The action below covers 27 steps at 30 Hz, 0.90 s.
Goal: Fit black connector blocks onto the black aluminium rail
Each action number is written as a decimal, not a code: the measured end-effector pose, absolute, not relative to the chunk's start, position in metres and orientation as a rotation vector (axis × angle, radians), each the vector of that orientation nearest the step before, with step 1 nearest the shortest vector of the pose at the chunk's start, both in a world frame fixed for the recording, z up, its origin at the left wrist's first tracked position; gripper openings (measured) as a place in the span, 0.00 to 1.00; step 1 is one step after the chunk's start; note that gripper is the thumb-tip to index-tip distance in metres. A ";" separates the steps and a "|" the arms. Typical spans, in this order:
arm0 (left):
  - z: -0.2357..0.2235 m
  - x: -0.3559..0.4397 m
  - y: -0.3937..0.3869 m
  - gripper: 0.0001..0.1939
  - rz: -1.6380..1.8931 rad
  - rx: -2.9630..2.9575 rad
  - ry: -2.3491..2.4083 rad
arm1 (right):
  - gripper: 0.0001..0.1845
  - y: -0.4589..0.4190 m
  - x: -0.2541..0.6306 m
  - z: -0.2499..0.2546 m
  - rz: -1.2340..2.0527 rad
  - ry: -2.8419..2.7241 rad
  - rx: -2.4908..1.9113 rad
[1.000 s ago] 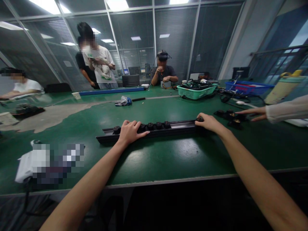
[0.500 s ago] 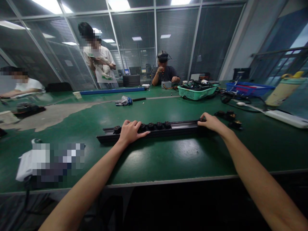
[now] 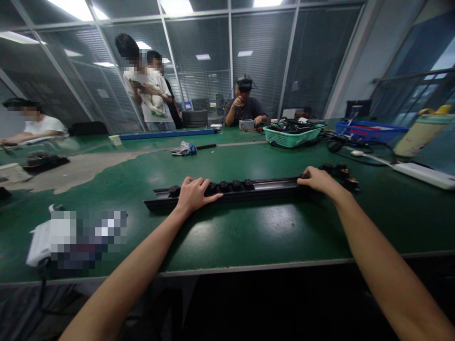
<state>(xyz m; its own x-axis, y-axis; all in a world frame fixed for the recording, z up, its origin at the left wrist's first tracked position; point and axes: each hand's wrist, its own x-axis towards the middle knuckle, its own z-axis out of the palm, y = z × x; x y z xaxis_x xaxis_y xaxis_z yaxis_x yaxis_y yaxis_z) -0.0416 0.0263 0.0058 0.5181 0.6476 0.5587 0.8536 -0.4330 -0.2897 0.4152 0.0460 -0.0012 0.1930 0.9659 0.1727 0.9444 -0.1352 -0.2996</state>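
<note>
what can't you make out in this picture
Head view:
black rail under the left hand: hidden by that hand
whether the right hand pinches a piece or the rail: its fingers cover it
dark thing at lower left: pixelated
left forearm: cut by bottom edge

Your left hand (image 3: pixel 192 195) covers a stretch of black rail (image 3: pixel 275 185); any dark knobs (image 3: pixel 236 185) beneath it can't be counted. Your right hand (image 3: pixel 316 181) hides the rail's right end; whatever sits at its fingertips, too dark to tell. Your forearms (image 3: pixel 138 270) run off the bottom edge. White power strip (image 3: pixel 424 174) meets right edge. Pixelation masks the dark object (image 3: pixel 85 248), lower left.
</note>
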 end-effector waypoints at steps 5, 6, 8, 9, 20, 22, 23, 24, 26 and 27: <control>0.006 -0.042 0.026 0.33 -0.524 -2.233 -1.232 | 0.18 0.044 0.417 0.002 0.035 -1.785 -2.193; 0.006 -0.042 0.027 0.33 -0.529 -2.236 -1.231 | 0.18 0.044 0.418 0.002 0.032 -1.787 -2.197; 0.006 -0.042 0.027 0.33 -0.533 -2.238 -1.227 | 0.19 0.044 0.418 0.003 0.017 -1.780 -2.222; 0.006 -0.042 0.026 0.33 -0.531 -2.236 -1.225 | 0.19 0.044 0.418 0.003 0.008 -1.775 -2.241; 0.005 -0.042 0.027 0.33 -0.514 -2.219 -1.226 | 0.19 0.046 0.433 -0.002 -0.008 -1.739 -2.235; 0.005 -0.043 0.027 0.32 -0.513 -2.218 -1.227 | 0.18 0.048 0.437 -0.004 -0.010 -1.742 -2.223; 0.005 -0.042 0.027 0.32 -0.513 -2.218 -1.227 | 0.18 0.048 0.439 -0.005 -0.012 -1.738 -2.226; 0.005 -0.042 0.027 0.32 -0.511 -2.218 -1.226 | 0.18 0.049 0.441 -0.005 -0.015 -1.730 -2.234; 0.005 -0.042 0.027 0.33 -0.506 -2.218 -1.225 | 0.18 0.050 0.443 -0.006 -0.015 -1.718 -2.249; 0.005 -0.042 0.027 0.33 -0.503 -2.217 -1.226 | 0.19 0.051 0.444 -0.006 -0.010 -1.719 -2.253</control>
<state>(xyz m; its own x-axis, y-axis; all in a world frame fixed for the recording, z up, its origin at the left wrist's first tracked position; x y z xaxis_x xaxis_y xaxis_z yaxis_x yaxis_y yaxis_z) -0.0424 0.0269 0.0048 0.5136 0.6500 0.5601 0.8561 -0.4316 -0.2841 0.4439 0.0506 -0.0060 0.2817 0.9406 0.1894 0.9429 -0.2348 -0.2364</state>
